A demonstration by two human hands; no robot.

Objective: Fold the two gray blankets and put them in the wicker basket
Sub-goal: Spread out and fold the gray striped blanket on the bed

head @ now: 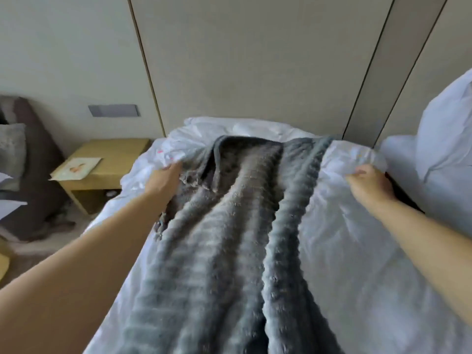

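- Gripping a bunch of the white duvet (344, 226), the right hand (369, 183) had its fingers curled into the cloth. The left hand (164, 178) clutched another duvet fold, its fingertips buried in it.
- Between the hands lay what looked like the two gray blankets, side by side and touching. The light blanket (229, 226) ran just beside the left hand, and the dark blanket (288, 213) lay nearer the right hand but apart from it.
- Both blankets were rumpled into long ridges, reaching from just beyond the hands back toward the person.
- Neither hand held a blanket.
- By my reading the task had barely begun. No fold showed in either blanket, and no wicker basket was in view, so both folds and both placements were left.
- Smoothing or pulling the duvet seemed to be the step in hand, perhaps to make a flatter place to fold.
- The bed was soft and creased, a surface likely to let cloth bunch.
- A white pillow (447, 139) stood right of the right hand.
- Left of the left hand stood a wooden nightstand (107, 159) with a paper (76, 168) on it. Farther left was a brown chair (33, 162).
- Beyond the hands rose pale wall panels (255, 60).
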